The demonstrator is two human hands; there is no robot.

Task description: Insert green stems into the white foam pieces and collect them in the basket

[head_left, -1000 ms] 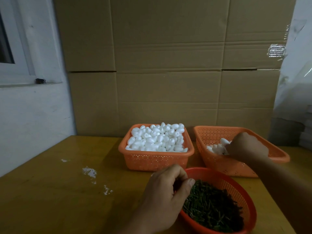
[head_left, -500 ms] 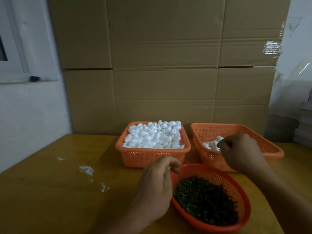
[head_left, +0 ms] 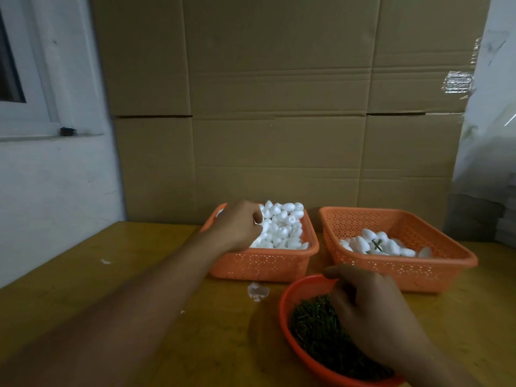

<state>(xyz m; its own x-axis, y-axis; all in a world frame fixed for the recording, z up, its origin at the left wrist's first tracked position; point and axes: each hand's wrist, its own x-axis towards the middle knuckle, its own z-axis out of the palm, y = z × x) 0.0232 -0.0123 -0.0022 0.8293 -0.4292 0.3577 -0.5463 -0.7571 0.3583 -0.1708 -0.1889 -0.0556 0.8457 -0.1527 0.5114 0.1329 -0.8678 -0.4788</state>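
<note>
The job has only just got going, I think. The far left basket [head_left: 259, 265] is heaped full of plain white foam pieces [head_left: 282, 227] with no stems in them yet. The far right basket [head_left: 402, 270] is where the done ones go, and it holds only a small pile of finished pieces [head_left: 374, 245] at the bottom; one green stem [head_left: 377, 243] pokes up from that pile. So a few are done and very many are left. The left hand [head_left: 237, 226] is down on the heap in the left basket with its fingers curled, as if picking a piece, but I cannot tell if it holds one. The right hand [head_left: 371, 311] is in the near round bowl [head_left: 287, 311], on top of the loose green stems [head_left: 315, 328]. Its fingers are bent down into them, and I cannot see whether it has pinched a stem. Bits of white crumbs [head_left: 258, 291] lie on the wooden table [head_left: 111, 275].
</note>
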